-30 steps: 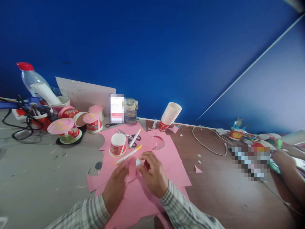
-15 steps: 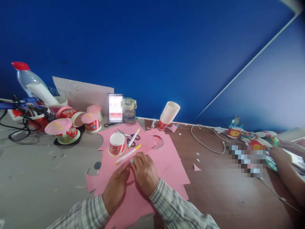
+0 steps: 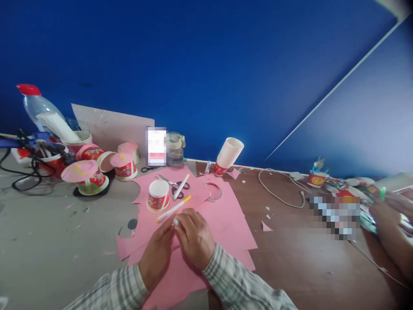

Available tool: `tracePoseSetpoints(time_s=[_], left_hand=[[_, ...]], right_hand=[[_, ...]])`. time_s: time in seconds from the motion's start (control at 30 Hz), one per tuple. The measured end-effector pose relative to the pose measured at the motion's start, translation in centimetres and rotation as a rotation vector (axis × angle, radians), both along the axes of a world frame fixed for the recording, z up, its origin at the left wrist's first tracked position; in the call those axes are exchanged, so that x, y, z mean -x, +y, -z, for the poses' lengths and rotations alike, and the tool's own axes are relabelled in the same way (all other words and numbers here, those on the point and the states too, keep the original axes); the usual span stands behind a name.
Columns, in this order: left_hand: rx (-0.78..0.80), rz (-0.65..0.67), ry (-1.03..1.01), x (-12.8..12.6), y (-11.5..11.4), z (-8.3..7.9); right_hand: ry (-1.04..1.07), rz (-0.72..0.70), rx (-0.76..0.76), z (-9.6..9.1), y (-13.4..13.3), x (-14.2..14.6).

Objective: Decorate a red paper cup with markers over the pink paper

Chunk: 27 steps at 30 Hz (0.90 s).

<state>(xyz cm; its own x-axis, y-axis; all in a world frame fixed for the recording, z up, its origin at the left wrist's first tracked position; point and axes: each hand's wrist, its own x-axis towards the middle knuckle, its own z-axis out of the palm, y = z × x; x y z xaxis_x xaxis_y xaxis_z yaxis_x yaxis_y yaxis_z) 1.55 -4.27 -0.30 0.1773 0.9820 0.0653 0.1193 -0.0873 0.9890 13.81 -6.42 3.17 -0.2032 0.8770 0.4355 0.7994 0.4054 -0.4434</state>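
My left hand point(image 3: 158, 246) and my right hand point(image 3: 195, 237) meet over the pink paper sheets point(image 3: 226, 224), both closed. Between their fingertips they pinch a small piece of pink paper, mostly hidden by the fingers. A small white spot shows at my right thumb; I cannot tell what it is. Just beyond the fingers lies a yellow-capped white marker point(image 3: 173, 209). Past it stands an upside-down red and white paper cup point(image 3: 158, 196). Right of the cup, a green-tipped white marker point(image 3: 181, 186) rests across black-handled scissors point(image 3: 184, 185).
A tape ring point(image 3: 220, 192) lies on the paper. Behind are a leaning stack of paper cups point(image 3: 229, 154) and a glass jar point(image 3: 176, 150). Pink-topped cups point(image 3: 85, 176) and a bottle point(image 3: 41, 105) stand left. A white cable point(image 3: 280, 200) and another person's hand point(image 3: 385, 211) are right.
My fingertips have shifted slightly, and less of the pink piece shows between them. At the far right, another person's hands have moved, now near a green-tipped object.
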Motion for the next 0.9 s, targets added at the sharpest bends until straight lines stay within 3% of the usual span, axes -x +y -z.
tracePoseSetpoints(time_s=[0.2, 0.37, 0.5, 0.63, 0.8, 0.9], left_hand=[[0.071, 0.059, -0.15, -0.1, 0.1, -0.6], [0.122, -0.015, -0.092, -0.1, 0.1, -0.7], [0.136, -0.062, -0.069, 0.0, 0.1, -1.2], [0.072, 0.003, -0.037, 0.3, 0.1, -1.8], [0.058, 0.025, -0.1, 0.0, 0.0, -0.7], [0.117, 0.043, -0.132, -0.1, -0.2, 0.0]], right_hand=[[-0.128, 0.102, -0.018, 1.2, 1.1, -0.4], [0.019, 0.206, -0.115, 1.3, 1.4, -1.5], [0.036, 0.102, -0.038, 0.5, 0.2, -0.9], [-0.087, -0.014, 0.039, 0.2, -0.3, -0.2], [-0.123, 0.039, 0.008, 1.0, 0.9, -0.7], [-0.026, 0.105, -0.041, 1.4, 1.6, -1.5]])
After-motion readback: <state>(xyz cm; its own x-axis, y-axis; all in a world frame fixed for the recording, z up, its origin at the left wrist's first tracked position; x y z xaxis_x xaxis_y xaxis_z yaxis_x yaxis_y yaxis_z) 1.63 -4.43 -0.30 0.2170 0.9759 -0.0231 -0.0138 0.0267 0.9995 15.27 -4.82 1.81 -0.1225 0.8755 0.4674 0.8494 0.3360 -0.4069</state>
